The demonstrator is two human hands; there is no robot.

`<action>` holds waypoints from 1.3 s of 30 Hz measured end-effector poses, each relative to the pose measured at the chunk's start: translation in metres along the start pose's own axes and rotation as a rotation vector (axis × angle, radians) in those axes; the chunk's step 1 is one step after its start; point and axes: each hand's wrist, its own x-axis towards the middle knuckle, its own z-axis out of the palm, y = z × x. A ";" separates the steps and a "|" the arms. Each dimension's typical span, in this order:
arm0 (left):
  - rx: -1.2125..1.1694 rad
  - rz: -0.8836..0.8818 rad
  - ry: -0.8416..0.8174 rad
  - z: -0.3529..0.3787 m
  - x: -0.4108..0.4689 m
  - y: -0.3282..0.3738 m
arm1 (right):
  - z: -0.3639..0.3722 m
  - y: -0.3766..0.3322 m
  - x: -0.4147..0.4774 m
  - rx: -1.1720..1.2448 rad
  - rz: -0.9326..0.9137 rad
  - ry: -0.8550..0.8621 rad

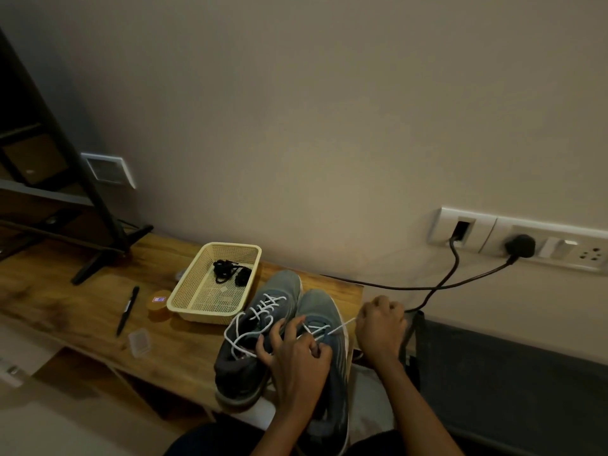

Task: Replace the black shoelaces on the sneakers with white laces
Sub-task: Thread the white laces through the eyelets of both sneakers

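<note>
Two grey sneakers stand side by side at the wooden table's right end. The left sneaker (253,330) carries a white lace through its eyelets, loose ends looping over its opening. On the right sneaker (324,311) a white lace (342,325) runs taut from the eyelets to my right hand (381,327), which grips its end in a fist beside the shoe. My left hand (296,353) lies on the right sneaker's tongue and pinches the other strand. The black laces (230,271) sit bundled in the cream basket (184,299).
A black pen (127,311), an orange round tin (159,304) and a small clear box (139,340) lie left of the basket. A TV stand leg (98,258) rests at the table's far left. Black power cables (427,286) run from wall sockets behind the shoes.
</note>
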 end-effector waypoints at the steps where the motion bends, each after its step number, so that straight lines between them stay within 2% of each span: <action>1: 0.001 0.007 0.002 0.000 0.000 -0.001 | -0.001 0.003 0.001 -0.001 0.053 -0.006; 4: 0.002 0.020 -0.001 0.001 0.000 -0.001 | -0.001 0.006 0.001 0.069 0.066 -0.080; 8: 0.048 0.065 0.017 -0.002 0.000 -0.001 | 0.000 -0.003 -0.005 0.125 -0.185 -0.191; 10: 0.053 0.073 0.025 -0.002 -0.001 -0.001 | 0.000 -0.009 -0.007 0.121 -0.244 -0.240; 13: 0.045 0.051 0.007 -0.002 0.000 -0.002 | 0.000 -0.013 -0.007 0.102 -0.262 -0.199; 22: 0.068 0.037 -0.029 -0.003 0.000 0.000 | 0.004 -0.010 -0.003 0.113 -0.084 -0.088; 26: -0.012 -0.009 -0.029 -0.005 -0.002 0.001 | 0.002 -0.002 0.002 0.109 0.087 -0.009; 28: -0.028 0.005 -0.027 -0.005 -0.002 0.000 | 0.002 0.000 0.002 0.098 0.102 -0.031; 32: 0.038 0.106 0.033 -0.008 -0.001 0.001 | 0.002 -0.002 0.000 0.114 -0.081 -0.160; 35: 0.106 0.124 0.013 -0.009 -0.001 0.002 | 0.002 -0.006 -0.003 0.153 -0.203 -0.224; 39: 0.172 0.103 -0.028 -0.003 -0.003 -0.002 | 0.006 -0.009 -0.003 0.129 -0.253 -0.197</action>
